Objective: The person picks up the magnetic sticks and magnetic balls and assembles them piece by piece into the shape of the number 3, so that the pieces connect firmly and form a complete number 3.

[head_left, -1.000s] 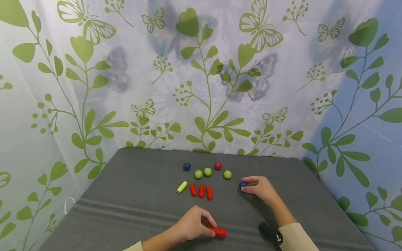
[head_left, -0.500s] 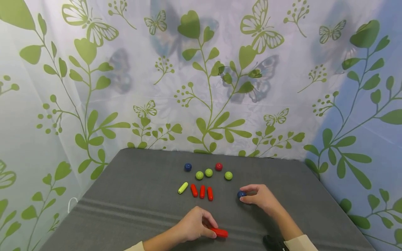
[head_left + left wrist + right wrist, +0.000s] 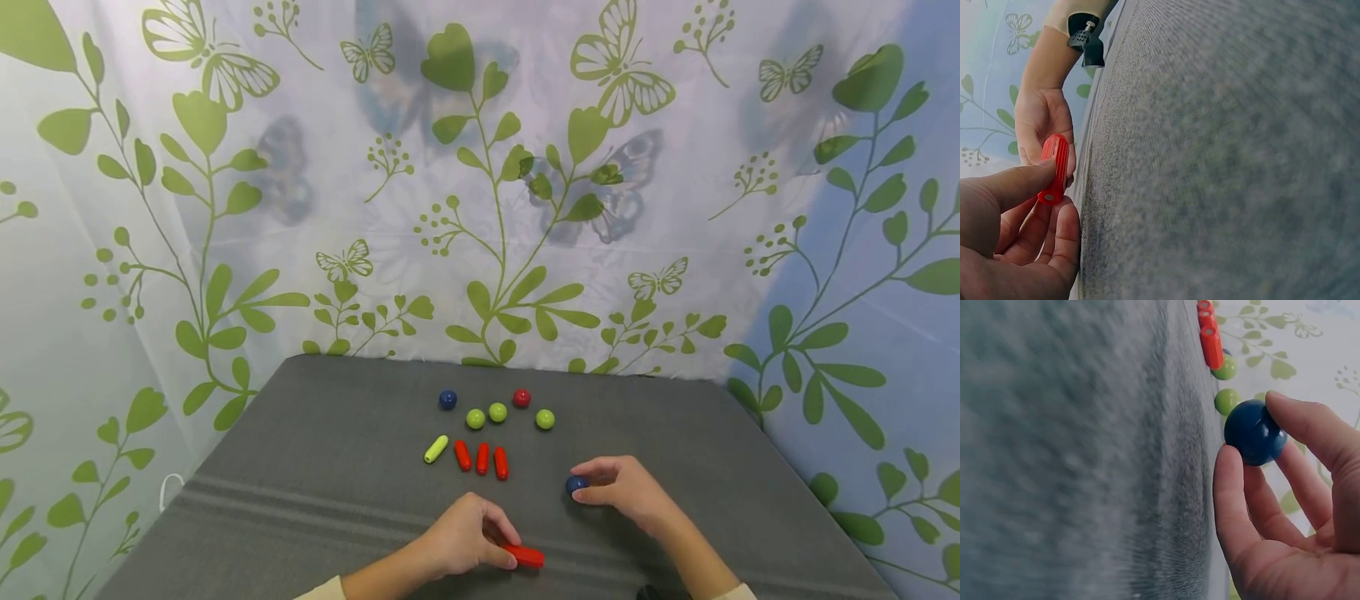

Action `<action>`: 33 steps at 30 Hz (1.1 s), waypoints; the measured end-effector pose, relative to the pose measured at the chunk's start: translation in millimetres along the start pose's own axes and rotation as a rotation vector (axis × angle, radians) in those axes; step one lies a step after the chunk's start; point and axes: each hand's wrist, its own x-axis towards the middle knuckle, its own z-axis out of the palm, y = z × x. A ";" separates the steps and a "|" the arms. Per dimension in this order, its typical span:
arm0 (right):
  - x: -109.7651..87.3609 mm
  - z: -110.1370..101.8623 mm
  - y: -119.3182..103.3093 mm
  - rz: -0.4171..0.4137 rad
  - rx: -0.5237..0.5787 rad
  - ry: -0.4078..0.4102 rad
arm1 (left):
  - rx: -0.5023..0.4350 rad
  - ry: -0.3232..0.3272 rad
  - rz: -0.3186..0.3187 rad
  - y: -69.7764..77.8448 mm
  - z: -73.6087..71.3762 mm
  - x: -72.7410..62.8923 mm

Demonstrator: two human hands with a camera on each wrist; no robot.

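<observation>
My left hand (image 3: 472, 535) pinches a red ribbed stick-like piece (image 3: 1055, 169) between thumb and fingers, low at the front middle of the table. To its right and a bit farther off, my right hand (image 3: 624, 492) holds a glossy blue ball (image 3: 1255, 432) by thumb and fingertips. In the head view that same blue ball (image 3: 576, 486) shows partly behind the fingers. Farther back lie several red sticks, among them a middle one (image 3: 483, 458), and a yellow-green stick (image 3: 436, 449) at their left end.
Behind the sticks stand a blue ball (image 3: 447, 400), a red ball (image 3: 522, 397) and several green balls, one (image 3: 545, 419) off to the right. A grey cloth covers the table (image 3: 315, 433). A leaf-patterned curtain (image 3: 480, 208) hangs along the back and sides.
My right hand has drawn the blue ball nearer to me across the table's right side. The left hand stays in place with the red stick-like piece.
</observation>
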 end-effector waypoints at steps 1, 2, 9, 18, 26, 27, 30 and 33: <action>-1.7 0.5 -0.4 0.002 0.006 -0.008 | 0.001 0.000 0.000 -0.1 -0.1 0.4; -3.3 1.0 -1.0 0.003 0.014 -0.017 | 0.002 0.000 -0.002 0.0 -0.3 0.5; -16.8 6.6 -4.7 -0.040 0.048 -0.099 | 0.004 0.001 -0.006 1.3 -1.9 -1.0; -29.0 14.1 -4.9 -0.044 0.064 -0.164 | -0.008 -0.003 0.008 1.2 -2.8 -1.7; -40.9 21.4 -5.9 -0.115 0.107 -0.189 | 0.010 0.005 0.010 0.5 -0.8 -0.8; -42.4 22.4 -6.5 -0.114 0.114 -0.195 | 0.013 0.007 0.006 0.7 -0.8 -0.5; -47.5 25.6 -8.9 -0.104 0.130 -0.225 | 0.019 0.012 -0.002 1.5 -1.0 0.4; -52.6 29.0 -11.8 -0.080 0.141 -0.246 | 0.023 0.012 -0.005 2.5 -1.2 0.6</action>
